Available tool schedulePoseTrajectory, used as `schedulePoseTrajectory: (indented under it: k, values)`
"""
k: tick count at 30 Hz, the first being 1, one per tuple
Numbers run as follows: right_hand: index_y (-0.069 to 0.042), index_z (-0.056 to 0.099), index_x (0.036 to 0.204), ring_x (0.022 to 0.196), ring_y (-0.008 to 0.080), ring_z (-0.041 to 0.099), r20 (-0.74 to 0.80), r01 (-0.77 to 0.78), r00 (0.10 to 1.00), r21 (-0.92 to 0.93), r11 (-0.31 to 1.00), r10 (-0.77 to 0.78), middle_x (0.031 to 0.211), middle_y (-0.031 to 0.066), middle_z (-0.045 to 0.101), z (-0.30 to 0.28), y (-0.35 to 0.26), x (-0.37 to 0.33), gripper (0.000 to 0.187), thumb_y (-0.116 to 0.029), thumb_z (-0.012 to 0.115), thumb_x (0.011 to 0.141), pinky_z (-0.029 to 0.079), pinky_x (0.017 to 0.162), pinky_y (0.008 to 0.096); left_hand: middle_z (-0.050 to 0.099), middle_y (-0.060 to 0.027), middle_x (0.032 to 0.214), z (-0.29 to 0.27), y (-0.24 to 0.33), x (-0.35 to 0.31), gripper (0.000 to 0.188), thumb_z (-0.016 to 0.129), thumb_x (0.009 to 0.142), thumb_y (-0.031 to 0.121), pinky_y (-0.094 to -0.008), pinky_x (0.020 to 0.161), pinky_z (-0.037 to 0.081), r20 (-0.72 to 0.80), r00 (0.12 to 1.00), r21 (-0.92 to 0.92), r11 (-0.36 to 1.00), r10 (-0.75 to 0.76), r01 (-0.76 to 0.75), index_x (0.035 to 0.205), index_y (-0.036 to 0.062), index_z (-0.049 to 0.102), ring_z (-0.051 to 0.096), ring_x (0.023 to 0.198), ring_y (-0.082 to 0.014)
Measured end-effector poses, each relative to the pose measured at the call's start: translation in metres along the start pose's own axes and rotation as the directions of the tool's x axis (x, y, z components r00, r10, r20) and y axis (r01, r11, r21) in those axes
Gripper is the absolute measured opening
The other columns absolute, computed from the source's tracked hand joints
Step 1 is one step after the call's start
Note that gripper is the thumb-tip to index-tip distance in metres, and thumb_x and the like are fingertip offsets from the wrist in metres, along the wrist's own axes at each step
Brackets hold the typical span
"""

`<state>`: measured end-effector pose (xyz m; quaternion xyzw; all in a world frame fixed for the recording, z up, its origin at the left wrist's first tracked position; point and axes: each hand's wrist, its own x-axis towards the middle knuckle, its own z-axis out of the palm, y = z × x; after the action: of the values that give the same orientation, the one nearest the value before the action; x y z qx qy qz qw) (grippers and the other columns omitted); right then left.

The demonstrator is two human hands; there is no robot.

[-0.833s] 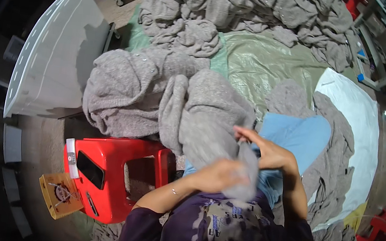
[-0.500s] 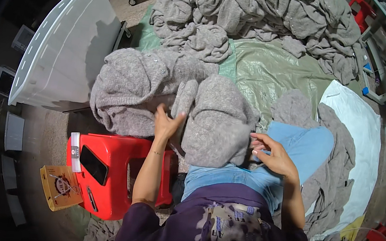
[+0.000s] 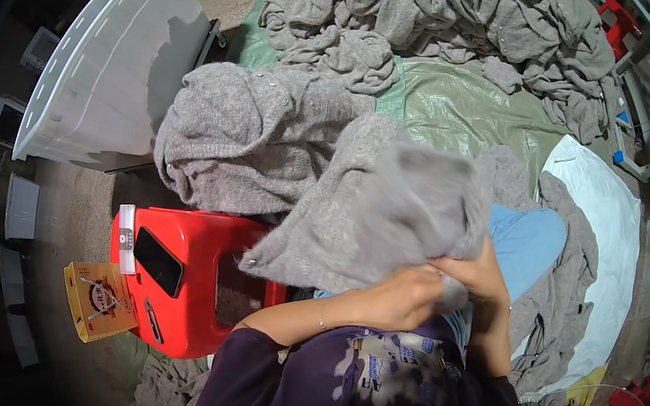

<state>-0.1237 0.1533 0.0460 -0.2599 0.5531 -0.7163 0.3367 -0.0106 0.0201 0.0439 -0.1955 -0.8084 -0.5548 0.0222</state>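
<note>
A fuzzy grey knit garment (image 3: pixel 338 229) lies across my lap, with a small shiny button at its left corner. Its upper right part is smeared by motion. My left hand (image 3: pixel 413 293) is closed on the cloth, the forearm crossing in front of my body. Right beside it, my right hand (image 3: pixel 478 274) also grips the garment near its right edge. The two hands nearly touch, and the folds hide some of the fingers. To the left, a rounded heap of the same grey knitwear (image 3: pixel 226 141) rests against the held garment.
At my left stands a red plastic stool (image 3: pixel 207 228) carrying a black phone (image 3: pixel 159 262) and a pen; a yellow paper bag (image 3: pixel 99 300) hangs beside it. A white bin (image 3: pixel 122 61) rises at far left. More grey knitwear (image 3: pixel 448 14) is piled ahead on green sheeting (image 3: pixel 470 99).
My left hand has crossed rightward to meet my right hand, and both now grip the garment. The garment has been lifted and spread out, its button corner now over the stool's edge.
</note>
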Motion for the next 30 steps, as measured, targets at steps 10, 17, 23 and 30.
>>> schedulePoseTrajectory:
  k: [10,17,23,30]
  values:
    - [0.001,0.044,0.131,0.100,0.0288,0.059,-0.688,-0.499,0.725,-0.524,0.690,0.002,0.121,0.0211,0.053,-0.098,0.088,-0.021,0.056,-0.001,0.061,0.077,0.046,0.090,0.0348,0.066,-0.0144,0.092,-0.065,-0.075,-0.089,0.022,0.053,0.081,-0.007,-0.0305,0.073,0.051,-0.690,0.688,0.239,0.828,-0.223,0.507,0.099,-0.0005,0.063,0.065,0.082,-0.0203]
    - [0.000,0.059,0.110,0.102,0.0342,0.056,0.032,0.233,0.928,-0.827,0.512,-0.370,0.107,0.0172,0.059,0.013,0.062,0.017,0.030,-0.005,0.061,0.081,0.044,0.090,0.0391,0.060,-0.0081,0.105,-0.054,-0.145,-0.226,0.039,0.053,0.094,0.039,-0.0432,0.084,0.047,-0.162,0.035,-0.676,0.137,-0.986,0.724,0.123,0.0120,0.051,0.057,0.093,-0.0240]
    - [0.000,0.062,0.100,0.089,0.0296,0.061,0.488,0.467,0.856,-0.585,0.663,-0.172,0.097,0.0131,0.062,0.081,0.073,0.016,0.019,-0.003,0.063,0.081,0.049,0.077,0.0369,0.061,-0.0052,0.108,-0.009,-0.130,-0.205,0.043,0.056,0.092,0.043,-0.0386,0.089,0.042,-0.103,0.267,-0.919,0.194,-0.958,0.342,0.115,0.0068,0.059,0.054,0.102,-0.0165]
    - [0.000,0.061,0.103,0.089,0.0286,0.062,0.378,0.136,0.921,-0.537,0.833,0.093,0.097,0.0147,0.062,0.089,0.064,0.007,0.025,-0.008,0.068,0.081,0.049,0.075,0.0358,0.064,-0.0064,0.095,-0.037,-0.055,-0.139,0.040,0.068,0.079,-0.009,-0.0229,0.071,0.051,-0.413,0.416,-0.859,0.498,-0.810,0.117,0.113,0.0038,0.051,0.062,0.085,-0.0106]
